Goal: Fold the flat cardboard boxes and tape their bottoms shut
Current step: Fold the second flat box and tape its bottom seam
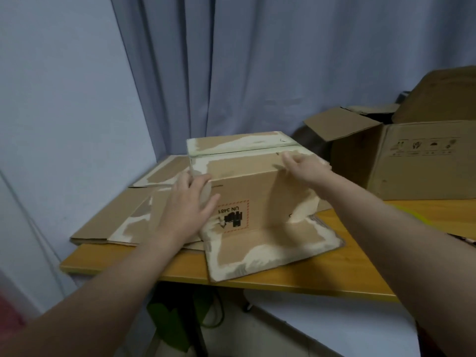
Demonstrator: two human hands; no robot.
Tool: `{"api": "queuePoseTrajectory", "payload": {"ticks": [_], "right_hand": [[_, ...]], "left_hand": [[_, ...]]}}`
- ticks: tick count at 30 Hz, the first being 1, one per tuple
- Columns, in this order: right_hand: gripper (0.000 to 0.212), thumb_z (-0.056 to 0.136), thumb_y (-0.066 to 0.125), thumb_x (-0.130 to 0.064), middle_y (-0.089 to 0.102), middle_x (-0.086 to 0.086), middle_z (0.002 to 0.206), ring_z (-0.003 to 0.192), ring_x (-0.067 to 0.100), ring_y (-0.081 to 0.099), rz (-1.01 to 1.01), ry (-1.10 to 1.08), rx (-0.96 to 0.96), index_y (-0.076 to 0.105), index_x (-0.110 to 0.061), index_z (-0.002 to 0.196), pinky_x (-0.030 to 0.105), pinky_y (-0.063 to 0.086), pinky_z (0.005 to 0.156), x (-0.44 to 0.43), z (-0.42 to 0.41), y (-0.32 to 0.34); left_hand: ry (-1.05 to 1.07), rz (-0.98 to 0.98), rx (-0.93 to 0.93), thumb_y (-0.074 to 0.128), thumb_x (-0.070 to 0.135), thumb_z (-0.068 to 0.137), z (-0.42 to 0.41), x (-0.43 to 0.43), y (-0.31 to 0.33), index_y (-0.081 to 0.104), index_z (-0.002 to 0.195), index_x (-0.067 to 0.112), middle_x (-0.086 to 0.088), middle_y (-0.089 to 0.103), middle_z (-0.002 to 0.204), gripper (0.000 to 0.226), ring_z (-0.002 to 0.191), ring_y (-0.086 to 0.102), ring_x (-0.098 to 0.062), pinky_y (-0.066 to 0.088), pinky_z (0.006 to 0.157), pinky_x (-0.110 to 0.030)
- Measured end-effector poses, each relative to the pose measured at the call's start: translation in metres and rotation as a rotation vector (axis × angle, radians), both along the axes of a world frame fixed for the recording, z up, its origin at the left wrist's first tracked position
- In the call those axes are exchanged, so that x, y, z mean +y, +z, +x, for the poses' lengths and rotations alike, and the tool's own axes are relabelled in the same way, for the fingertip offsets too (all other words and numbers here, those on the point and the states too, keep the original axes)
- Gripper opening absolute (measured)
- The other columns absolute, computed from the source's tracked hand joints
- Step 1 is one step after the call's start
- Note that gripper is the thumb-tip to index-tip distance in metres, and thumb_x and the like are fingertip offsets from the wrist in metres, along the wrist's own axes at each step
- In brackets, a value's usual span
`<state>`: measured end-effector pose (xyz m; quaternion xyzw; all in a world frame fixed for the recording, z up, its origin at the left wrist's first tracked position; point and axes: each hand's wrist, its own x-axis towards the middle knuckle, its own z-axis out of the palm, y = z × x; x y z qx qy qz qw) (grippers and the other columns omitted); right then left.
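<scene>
Here's the box [247,181], stood up on the table [360,269] with its bottom turned upward, right in the middle of the action! It's empty corrugated board, so I'd call it light and fairly stiff along the panels but ready to skew or slide under a push. That worn, scuffed skin could tear again. The safest hold looks to be at the top corners and edges, pressing down beside the seam [239,151] where the two flaps meet.

And that's where the right hand [306,164] is, fingers stretched out and pressing on the top right edge, gripping nothing as far as the blur shows. The left hand [185,210] sits at the near left corner, fingers curled round a roll of tape [204,193].

The box is plain brown, with pale patches where the surface has peeled. Its hazard label [233,215] reads upside down, and the loose flap [270,251] at the open end splays toward us across the tabletop.

More flat cardboard [113,225] lies to the left, partly under the box. A bigger open carton [417,161] stands well apart on the right, and a grey-blue curtain [257,60] hangs behind
</scene>
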<state>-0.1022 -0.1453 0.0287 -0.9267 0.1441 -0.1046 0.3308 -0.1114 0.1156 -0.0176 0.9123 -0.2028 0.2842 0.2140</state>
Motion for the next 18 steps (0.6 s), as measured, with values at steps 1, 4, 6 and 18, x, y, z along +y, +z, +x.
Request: {"api": "queuePoseTrajectory", "payload": {"ticks": [1, 4, 6, 18], "right_hand": [[0.06, 0.098, 0.025, -0.058, 0.029, 0.014, 0.153, 0.144, 0.033, 0.017, 0.052, 0.093, 0.014, 0.044, -0.021, 0.142, 0.055, 0.016, 0.115, 0.015, -0.004, 0.003], [0.05, 0.099, 0.031, -0.052, 0.027, 0.014, 0.154, 0.147, 0.026, 0.002, 0.063, 0.199, -0.09, 0.052, -0.023, 0.134, 0.056, 0.001, 0.116, 0.048, -0.013, -0.011], [0.032, 0.099, 0.039, -0.044, 0.034, 0.012, 0.149, 0.146, 0.026, 0.009, 0.088, 0.163, -0.222, 0.059, -0.027, 0.117, 0.054, -0.004, 0.116, 0.052, -0.011, -0.021], [0.047, 0.096, 0.052, -0.035, 0.053, 0.0, 0.132, 0.12, 0.018, 0.053, 0.544, 0.124, -0.383, 0.043, -0.017, 0.139, 0.039, 0.046, 0.101, -0.02, -0.02, -0.046]], "left_hand": [[-0.05, 0.01, -0.01, 0.054, 0.038, 0.092, -0.006, -0.007, -0.002, 0.047, 0.134, 0.02, 0.0, 0.04, 0.113, 0.047, 0.102, 0.044, -0.015, 0.038, 0.083, -0.026], [-0.285, 0.214, -0.139, 0.049, 0.027, 0.086, -0.013, -0.018, 0.001, 0.053, 0.124, 0.012, -0.006, 0.051, 0.105, 0.04, 0.092, 0.052, -0.021, 0.048, 0.077, -0.034], [-0.337, 0.374, -0.292, 0.05, 0.02, 0.078, -0.003, -0.012, 0.012, 0.053, 0.115, 0.013, -0.01, 0.055, 0.098, 0.037, 0.086, 0.053, -0.025, 0.048, 0.071, -0.037], [-0.235, 0.378, -0.16, 0.058, 0.053, 0.085, -0.002, -0.093, 0.015, 0.046, 0.138, 0.022, 0.001, 0.05, 0.136, 0.063, 0.125, 0.043, -0.021, 0.028, 0.106, -0.035]]}}
